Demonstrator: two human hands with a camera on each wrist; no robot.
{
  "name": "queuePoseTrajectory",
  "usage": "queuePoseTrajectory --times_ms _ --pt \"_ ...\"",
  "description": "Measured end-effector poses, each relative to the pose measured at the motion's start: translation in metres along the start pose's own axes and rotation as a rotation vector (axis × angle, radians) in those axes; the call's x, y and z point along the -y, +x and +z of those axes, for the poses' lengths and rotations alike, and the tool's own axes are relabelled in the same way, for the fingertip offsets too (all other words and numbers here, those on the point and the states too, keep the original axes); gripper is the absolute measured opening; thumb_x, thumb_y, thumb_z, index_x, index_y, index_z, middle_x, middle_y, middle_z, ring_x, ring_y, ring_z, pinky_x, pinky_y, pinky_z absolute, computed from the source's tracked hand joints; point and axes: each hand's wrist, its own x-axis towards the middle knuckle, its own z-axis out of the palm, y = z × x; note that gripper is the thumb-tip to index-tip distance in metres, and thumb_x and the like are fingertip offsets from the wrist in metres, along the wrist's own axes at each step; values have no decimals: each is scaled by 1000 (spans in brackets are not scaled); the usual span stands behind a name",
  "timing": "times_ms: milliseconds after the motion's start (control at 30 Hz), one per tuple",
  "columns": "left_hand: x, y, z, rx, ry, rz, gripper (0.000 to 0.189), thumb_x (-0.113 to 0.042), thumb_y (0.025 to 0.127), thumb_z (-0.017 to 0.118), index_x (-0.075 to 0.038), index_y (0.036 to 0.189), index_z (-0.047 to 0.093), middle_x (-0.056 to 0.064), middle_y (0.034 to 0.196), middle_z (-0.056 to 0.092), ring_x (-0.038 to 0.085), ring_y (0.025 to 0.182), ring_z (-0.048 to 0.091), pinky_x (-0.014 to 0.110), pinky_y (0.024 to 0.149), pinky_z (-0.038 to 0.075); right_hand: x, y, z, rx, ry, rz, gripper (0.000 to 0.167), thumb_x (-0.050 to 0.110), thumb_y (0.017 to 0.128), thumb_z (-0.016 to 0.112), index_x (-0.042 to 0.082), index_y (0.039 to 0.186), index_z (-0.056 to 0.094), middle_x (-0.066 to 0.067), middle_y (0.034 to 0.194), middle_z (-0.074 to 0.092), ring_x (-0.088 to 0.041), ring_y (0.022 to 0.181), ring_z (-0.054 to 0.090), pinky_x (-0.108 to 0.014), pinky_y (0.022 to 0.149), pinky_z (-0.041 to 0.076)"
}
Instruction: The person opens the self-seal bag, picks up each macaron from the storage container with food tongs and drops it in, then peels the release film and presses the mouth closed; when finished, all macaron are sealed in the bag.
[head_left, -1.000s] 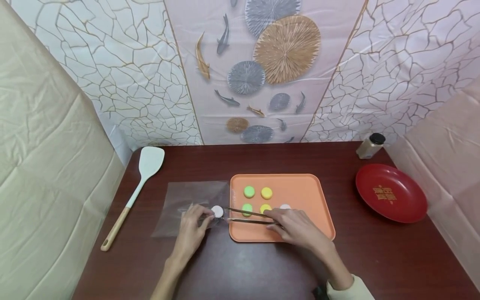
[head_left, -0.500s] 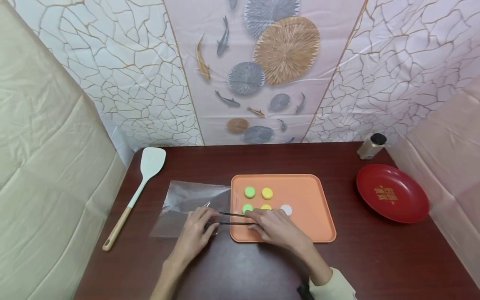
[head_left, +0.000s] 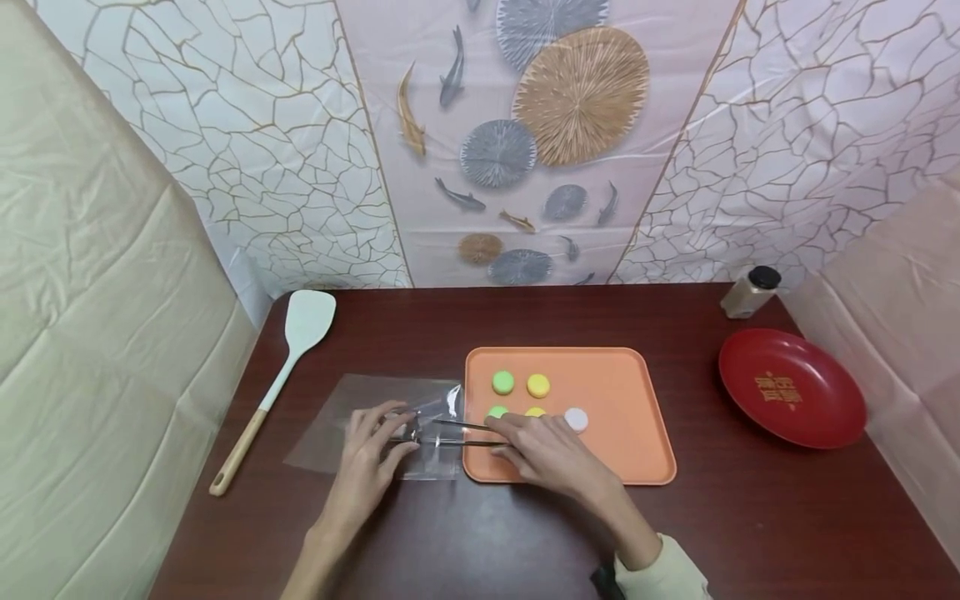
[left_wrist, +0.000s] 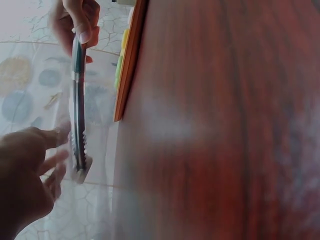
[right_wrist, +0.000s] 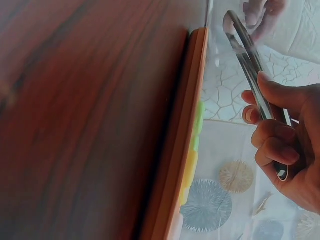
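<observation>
My right hand [head_left: 543, 454] grips metal tongs [right_wrist: 254, 75] with dark handles, low over the tray's left side. Their tip reaches left into a clear plastic bag [head_left: 330, 433] lying on the table. My left hand [head_left: 367, 450] curls its fingers and thumb about the bag and the tongs' tip. Something whitish shows faintly between those fingers through the film; its outline is unclear. On the orange tray [head_left: 615, 392] lie two green macarons [head_left: 502, 382], two yellow macarons [head_left: 537, 386] and a white macaron [head_left: 576, 419]; the right hand partly covers the front row.
A white spatula [head_left: 303, 329] with a wooden handle lies at the left. On the right stand a red plate [head_left: 791, 387] and a small jar [head_left: 750, 293] with a black lid. Patterned cloth walls [head_left: 300, 167] close off the back and sides of the dark table [head_left: 390, 325].
The white macaron at the tongs' tip has gone left into the bag, between the left fingers. The right hand moved left with the tongs; the left hand and bag shifted slightly left.
</observation>
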Motion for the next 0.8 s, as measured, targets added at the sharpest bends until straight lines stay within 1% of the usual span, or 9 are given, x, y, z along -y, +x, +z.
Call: queuePoseTrajectory --times_ms 100,133,233,400,533,600,633,667,800 --pt "3 -2 3 -14 35 -48 53 -6 76 94 1 126 78 22 137 71 37 112 55 51 96 35 3 3 -1 7 -19 -9 18 21 100 81 15 114 70 7 83 64 -7 58 48 -20 48 32" --pt "8 -4 6 -30 42 -62 52 -11 80 92 0 129 77 20 140 70 37 115 54 52 98 33 4 3 -1 11 -23 -8 18 21 101 80 15 114 70 8 83 62 -7 58 48 -20 48 30" --pt "13 -7 8 -44 30 -128 54 -13 82 90 2 132 74 21 144 68 42 121 55 61 104 31 6 3 1 10 -36 -6 19 24 101 80 16 115 71 9 80 60 -6 56 45 -20 47 27" --pt "26 -14 13 -20 -52 -230 29 -2 88 85 2 115 77 23 138 72 48 125 63 77 118 27 9 4 4 6 -44 -18 19 27 101 79 17 112 68 9 76 57 -8 54 41 -22 47 26" --pt "48 -25 22 -18 -84 -274 12 -3 95 81 -8 105 78 15 133 78 37 121 71 72 129 24 12 6 7 17 -29 -29 18 27 103 78 16 112 67 7 78 59 -8 55 42 -22 47 28" --pt "54 -28 25 -27 -93 -275 12 -3 96 81 -12 104 78 10 131 79 28 106 75 66 132 24 13 7 8 22 -27 -29 18 26 103 78 16 111 66 6 78 59 -8 54 41 -22 47 28" --pt "56 -29 25 -35 -93 -265 12 -4 96 81 -13 104 78 8 131 80 23 97 75 62 134 25 14 7 8 25 -25 -27 17 26 103 77 16 111 66 6 78 59 -8 54 40 -22 46 28" --pt "56 -29 25 -45 -100 -251 12 -4 96 81 -14 104 79 7 131 80 20 95 75 58 135 25 14 8 8 27 -26 -23 17 26 103 77 16 111 66 6 79 59 -8 54 39 -22 46 27" --pt "48 -23 23 -91 -161 -160 10 -4 97 81 -9 105 79 9 129 81 17 97 80 48 136 27 16 15 9 34 -32 -24 18 24 102 78 16 114 70 6 83 65 -9 58 49 -23 47 29"
